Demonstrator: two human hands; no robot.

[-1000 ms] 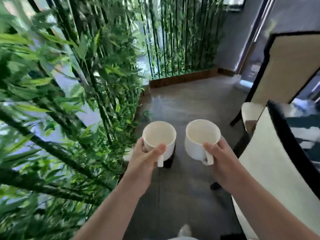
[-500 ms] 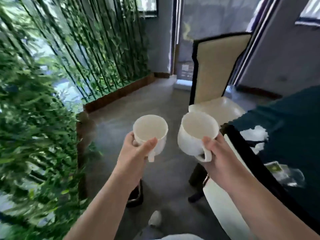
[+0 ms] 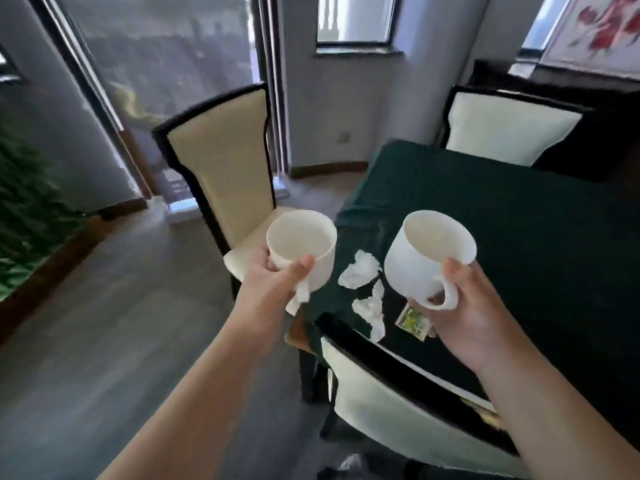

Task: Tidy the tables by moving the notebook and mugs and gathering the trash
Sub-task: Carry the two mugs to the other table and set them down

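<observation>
I hold two empty white mugs in the air at chest height. My left hand (image 3: pixel 273 289) grips the left mug (image 3: pixel 303 245) by its handle, over the gap between a chair and the table's corner. My right hand (image 3: pixel 464 317) grips the right mug (image 3: pixel 424 258) by its handle, tilted slightly, above the near edge of the dark green table (image 3: pixel 519 237). Crumpled white tissues (image 3: pixel 360 273) and another crumpled tissue (image 3: pixel 372 311) lie on the table between the mugs. A small green wrapper (image 3: pixel 412 322) lies beside my right hand. No notebook is in view.
A cream chair with black frame (image 3: pixel 221 157) stands left of the table, another cream chair (image 3: pixel 391 396) right below my arms, a third chair (image 3: pixel 502 129) at the far side. Green plants (image 3: pixel 24 202) line the left. Grey floor (image 3: pixel 104 323) stretches to the left.
My view has swung right from the bamboo plants to the green table. Both hands still carry the mugs, which now hang over the table's near corner with the tissues in sight.
</observation>
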